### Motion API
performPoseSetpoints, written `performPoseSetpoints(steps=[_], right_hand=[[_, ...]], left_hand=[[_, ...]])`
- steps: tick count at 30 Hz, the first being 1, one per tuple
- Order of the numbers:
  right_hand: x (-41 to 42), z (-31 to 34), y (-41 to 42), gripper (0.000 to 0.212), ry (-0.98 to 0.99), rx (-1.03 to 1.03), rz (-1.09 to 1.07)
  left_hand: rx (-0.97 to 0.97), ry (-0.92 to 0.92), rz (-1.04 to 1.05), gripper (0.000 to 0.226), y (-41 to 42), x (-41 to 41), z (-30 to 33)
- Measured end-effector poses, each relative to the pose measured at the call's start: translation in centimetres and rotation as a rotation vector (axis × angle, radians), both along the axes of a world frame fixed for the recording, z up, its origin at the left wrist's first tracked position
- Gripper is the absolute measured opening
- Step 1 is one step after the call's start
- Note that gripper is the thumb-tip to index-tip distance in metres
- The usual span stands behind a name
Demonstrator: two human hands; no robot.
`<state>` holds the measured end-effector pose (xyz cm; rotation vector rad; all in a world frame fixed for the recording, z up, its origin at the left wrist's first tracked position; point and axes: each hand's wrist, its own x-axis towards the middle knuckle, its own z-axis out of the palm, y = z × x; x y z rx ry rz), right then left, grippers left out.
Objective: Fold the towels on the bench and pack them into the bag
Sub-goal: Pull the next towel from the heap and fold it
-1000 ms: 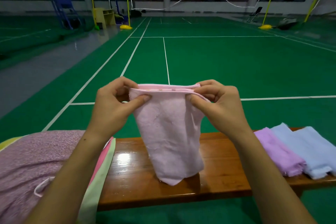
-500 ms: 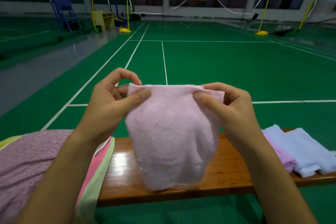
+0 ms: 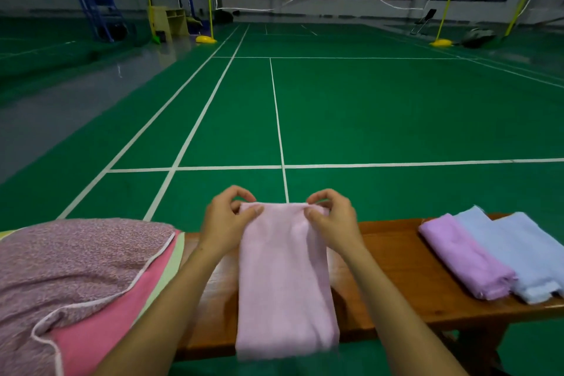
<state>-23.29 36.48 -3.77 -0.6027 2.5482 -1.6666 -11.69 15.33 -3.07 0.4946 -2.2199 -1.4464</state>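
**Pink towel lowered onto worktop, fold in progress**

The pink towel is no longer held up in the air as it was half a second ago; it is now laid lengthwise across the worktop, far edge at the far side, near end hanging just over the near edge. Judged from this, the fold has moved from hanging alignment to flat laying, so the next fold can be made against the surface. Packing is not yet begun for this piece.

The far corners are pinched: left corner by the left hand, right corner by the right hand, thumbs on top, fingers curled behind. Both hands are closed on the cloth.

The towel is seen as a long narrow strip, pale pink, fuzzy pile, apparently already doubled, edges fairly even, few wrinkles. The near end is blurred.

To the right, a purple towel and a blue towel are lying folded, touching side by side. At left, the bag is seen: speckled mauve fabric, pink and pale green lining, white piping.
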Motion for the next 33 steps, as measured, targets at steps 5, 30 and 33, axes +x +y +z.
performPoseSetpoints(steps=[5,30,33], right_hand=[[-2.9,-2.7,-2.1,0.016,-0.03,0.052,-0.055],[8.3,-4.9,9.3,0.004,-0.082,0.481,0.55],[8.5,-4.7,9.1,0.007,-0.022,0.521,0.548]], left_hand=[[0.057,-0.041,0.086,0.017,-1.4,-2.7,-3.2],[-0.702,-0.506,-0.431,0.045,3.8,11.6,-4.6],[-0.749,-0.518,-0.454,0.053,3.0,11.1,-5.2]])
